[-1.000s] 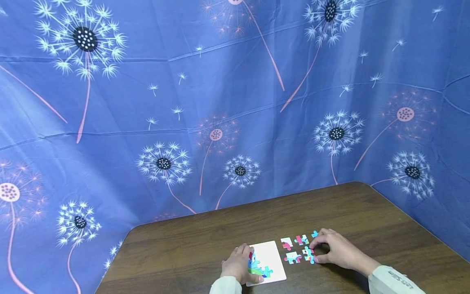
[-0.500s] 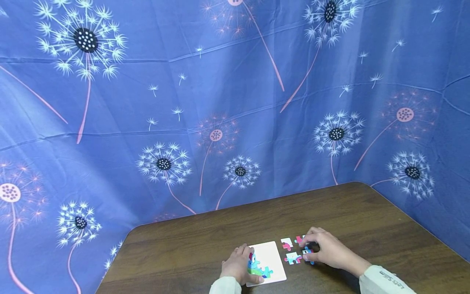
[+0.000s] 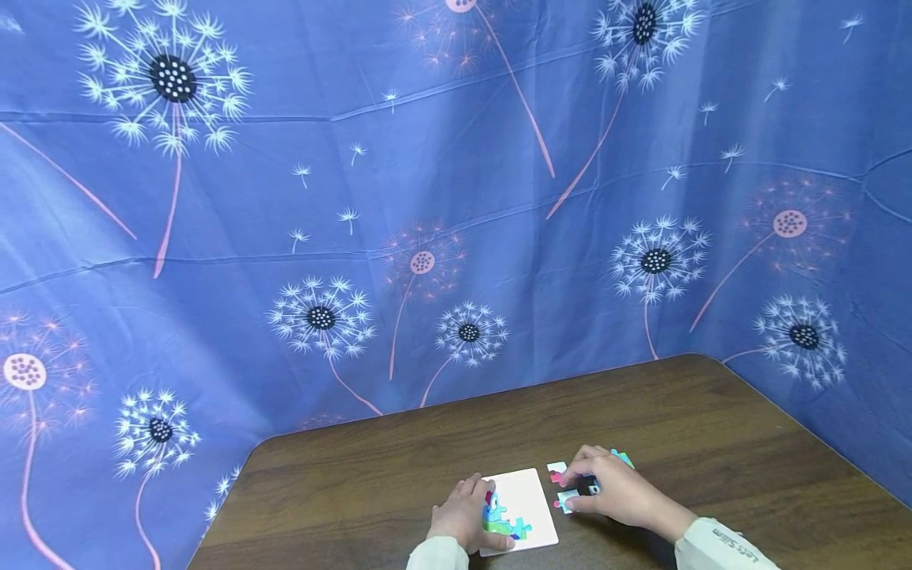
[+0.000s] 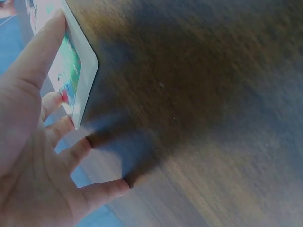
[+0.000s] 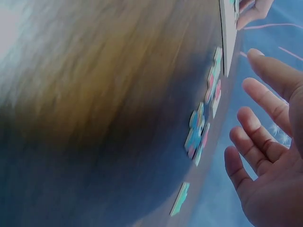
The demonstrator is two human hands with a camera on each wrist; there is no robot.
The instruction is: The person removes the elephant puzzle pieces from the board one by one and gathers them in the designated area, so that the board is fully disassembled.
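Right hand (image 3: pixel 618 489) over wood-grain table (image 3: pixel 356 483); blue dandelion-print cloth (image 3: pixel 541 301) behind.

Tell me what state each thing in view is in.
White square puzzle board: flat on the brown wood-grain table, partly filled.
Colourful jigsaw pieces: loose, lying beside the board.
Bare left hand: fingers relaxed, touching the board.
Bare right hand: fingers apart, holding nothing, above the pieces.
Blue dandelion-print fabric curtain: hanging, creased.
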